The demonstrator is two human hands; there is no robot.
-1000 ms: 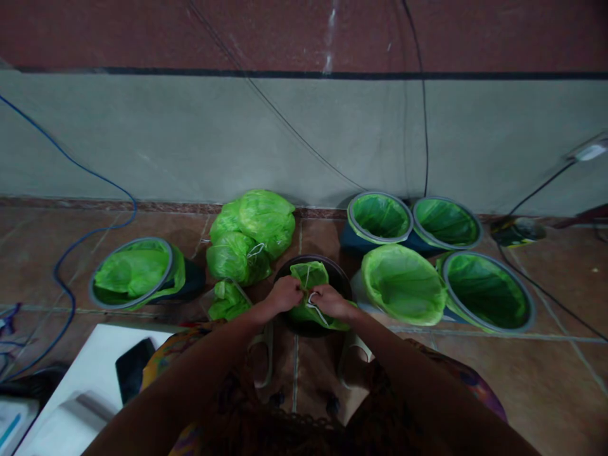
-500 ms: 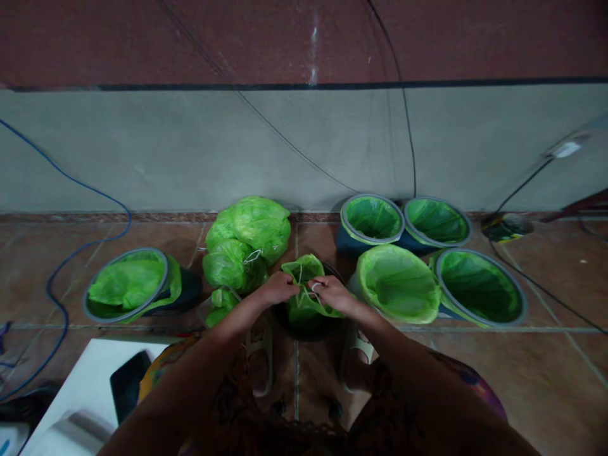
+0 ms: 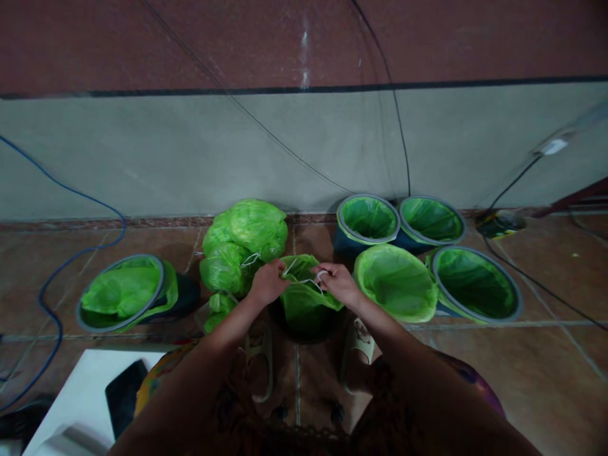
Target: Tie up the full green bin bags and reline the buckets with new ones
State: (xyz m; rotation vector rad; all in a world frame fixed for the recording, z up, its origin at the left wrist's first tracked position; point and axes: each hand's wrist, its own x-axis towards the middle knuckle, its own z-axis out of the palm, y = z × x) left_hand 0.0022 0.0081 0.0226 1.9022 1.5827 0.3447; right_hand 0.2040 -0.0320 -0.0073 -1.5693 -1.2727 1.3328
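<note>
Between my feet stands a dark bin (image 3: 280, 328) with a green garbage bag (image 3: 304, 304) bunched at its top. My left hand (image 3: 269, 280) is closed on the white drawstring at the bag's left side. On the right side, my right hand (image 3: 336, 282) grips a loop of the white drawstring (image 3: 311, 282), which stretches across the bag mouth between the hands. The bag's lower part sits inside the bin. Just to the left lie several filled, tied green bags (image 3: 247, 237), and a smaller green bundle (image 3: 220, 310) rests near my left forearm.
At right stand several bins lined with green bags, one a pale green-lined bin (image 3: 396, 283). Another lined bin (image 3: 126, 288) tilts at far left. A white table (image 3: 80, 386) holds a black phone (image 3: 124, 396). A blue cable (image 3: 71, 259) and black cords cross the floor and wall.
My hands have moved apart, the left one leftward and the right one slightly to the right. The drawstring now spans the gap between them, and the bag mouth is spread wider.
</note>
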